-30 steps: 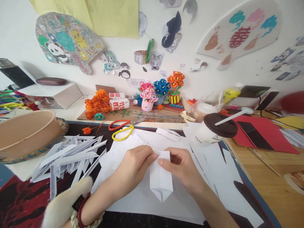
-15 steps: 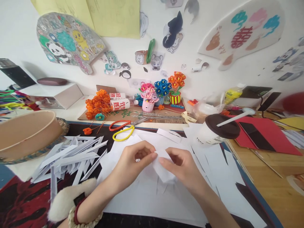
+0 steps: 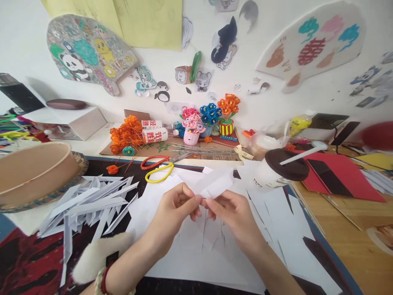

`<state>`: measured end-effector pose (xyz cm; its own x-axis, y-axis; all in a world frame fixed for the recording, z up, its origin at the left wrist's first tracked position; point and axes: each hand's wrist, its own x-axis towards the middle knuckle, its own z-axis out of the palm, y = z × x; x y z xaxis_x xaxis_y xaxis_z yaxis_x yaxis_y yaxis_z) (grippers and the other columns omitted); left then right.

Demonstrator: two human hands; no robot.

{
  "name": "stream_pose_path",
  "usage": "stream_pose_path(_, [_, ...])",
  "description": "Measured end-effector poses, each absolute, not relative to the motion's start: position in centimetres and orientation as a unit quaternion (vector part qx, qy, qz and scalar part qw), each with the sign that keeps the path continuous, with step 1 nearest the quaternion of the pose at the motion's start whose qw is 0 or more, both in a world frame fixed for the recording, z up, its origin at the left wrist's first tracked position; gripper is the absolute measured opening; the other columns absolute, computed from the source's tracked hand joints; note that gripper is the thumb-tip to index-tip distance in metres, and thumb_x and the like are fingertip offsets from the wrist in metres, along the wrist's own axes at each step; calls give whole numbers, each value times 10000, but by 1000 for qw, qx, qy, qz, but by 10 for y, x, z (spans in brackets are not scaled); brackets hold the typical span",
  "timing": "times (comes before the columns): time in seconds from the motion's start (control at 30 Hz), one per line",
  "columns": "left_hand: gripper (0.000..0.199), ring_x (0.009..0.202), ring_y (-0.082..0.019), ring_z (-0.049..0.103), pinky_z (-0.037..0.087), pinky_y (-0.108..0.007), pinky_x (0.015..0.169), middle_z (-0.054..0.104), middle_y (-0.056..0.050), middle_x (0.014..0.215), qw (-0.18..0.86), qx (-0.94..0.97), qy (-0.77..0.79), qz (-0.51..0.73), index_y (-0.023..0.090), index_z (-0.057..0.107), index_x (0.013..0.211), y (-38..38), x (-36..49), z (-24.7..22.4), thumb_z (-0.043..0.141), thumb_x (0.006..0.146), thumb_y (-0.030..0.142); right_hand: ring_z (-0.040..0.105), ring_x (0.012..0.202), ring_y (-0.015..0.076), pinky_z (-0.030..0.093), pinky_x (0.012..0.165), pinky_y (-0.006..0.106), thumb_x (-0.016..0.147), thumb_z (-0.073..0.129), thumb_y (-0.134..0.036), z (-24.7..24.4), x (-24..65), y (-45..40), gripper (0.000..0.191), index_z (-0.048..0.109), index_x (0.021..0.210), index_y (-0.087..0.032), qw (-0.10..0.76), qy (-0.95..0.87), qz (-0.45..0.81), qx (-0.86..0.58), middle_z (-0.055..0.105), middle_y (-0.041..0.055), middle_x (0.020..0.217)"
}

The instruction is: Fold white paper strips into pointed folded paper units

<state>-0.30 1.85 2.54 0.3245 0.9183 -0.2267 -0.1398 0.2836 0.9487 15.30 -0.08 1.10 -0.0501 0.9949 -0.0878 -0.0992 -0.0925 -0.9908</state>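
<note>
A small white piece of paper [image 3: 216, 183] is pinched between my two hands, above the white sheets [image 3: 196, 262] spread on the dark mat. My left hand [image 3: 176, 205] grips its near left edge with thumb and fingers. At its near right edge, my right hand [image 3: 229, 207] holds it the same way, thumb close to the left one. The paper stands up and away from my fingers, tilted to the right. Left of my hands lies a heap of folded white paper strips [image 3: 92, 200].
Scissors with red and yellow handles [image 3: 161, 166] lie beyond my hands. A lidded cup with a straw [image 3: 279, 168] stands at right. A round tan container [image 3: 33, 176] is at left. Pipe-cleaner flowers [image 3: 211, 116] and bottles [image 3: 155, 133] line the back. A white fuzzy object [image 3: 95, 258] touches my left forearm.
The paper hung down below my fingertips before; now it points up and away from them. My hands have drawn closer together, and the left forearm has shifted slightly right.
</note>
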Motion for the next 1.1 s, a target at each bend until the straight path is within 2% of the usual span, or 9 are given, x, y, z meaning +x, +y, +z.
stream_pose_path(0.1, [245,581,-108,545,422,-223,529,649,-9,696,644,530,425,352,174,484,707,18,-3,24,647,825,314,566,560,144,472,541,280,815,664,-413,10,157,-1,290,648,645,-178,503,-461,531,-503,640,28,632])
stream_pose_path(0.17, [144,620,-121,570,450,-233,554,659,-15,741,578,613,425,331,173,543,801,19,-6,24,635,834,279,551,531,136,450,516,271,811,667,-417,9,161,-1,320,621,604,-178,501,-458,526,-513,613,17,585])
stream_pose_path(0.2, [111,631,-121,575,462,-237,570,664,-15,783,520,658,429,336,178,567,902,20,-8,23,630,834,239,540,514,132,435,500,267,805,670,-419,8,163,-1,328,611,591,-177,498,-456,524,-519,603,14,570])
stream_pose_path(0.3, [388,681,-117,584,474,-249,633,662,-21,944,269,782,418,376,243,506,1216,22,-17,18,550,860,96,505,473,122,385,453,258,777,686,-410,7,170,-1,328,592,567,-176,485,-461,514,-537,583,10,542])
stream_pose_path(0.4, [398,764,-138,598,457,-274,680,661,-47,1016,60,886,315,335,273,563,1194,23,-25,13,416,911,34,478,450,116,369,437,255,757,691,-397,7,175,-1,338,560,532,-180,470,-479,509,-539,558,2,513])
stream_pose_path(0.5, [327,692,-147,578,440,-291,649,675,-58,916,-32,912,260,315,227,623,1080,24,-28,12,383,931,64,486,455,120,392,446,259,756,690,-408,9,175,0,351,547,526,-184,461,-493,512,-531,547,-3,508])
stream_pose_path(0.73, [256,723,-159,557,393,-304,649,676,-43,899,-38,921,253,293,227,625,1059,30,-31,15,438,942,96,605,575,165,508,568,294,806,659,-455,13,170,2,305,645,665,-185,471,-497,496,-534,630,22,604])
stream_pose_path(1.0, [65,770,-168,491,377,-306,700,610,-13,837,88,869,328,360,217,613,870,25,-18,18,604,885,154,628,565,158,531,574,288,841,653,-384,8,167,-1,249,668,692,-185,471,-517,507,-504,673,23,601])
stream_pose_path(1.1, [158,788,-162,505,406,-285,695,580,-7,858,185,793,414,407,203,541,866,19,-10,16,685,816,164,631,574,158,534,578,286,842,657,-376,8,166,-1,244,678,692,-186,483,-510,505,-501,671,21,602])
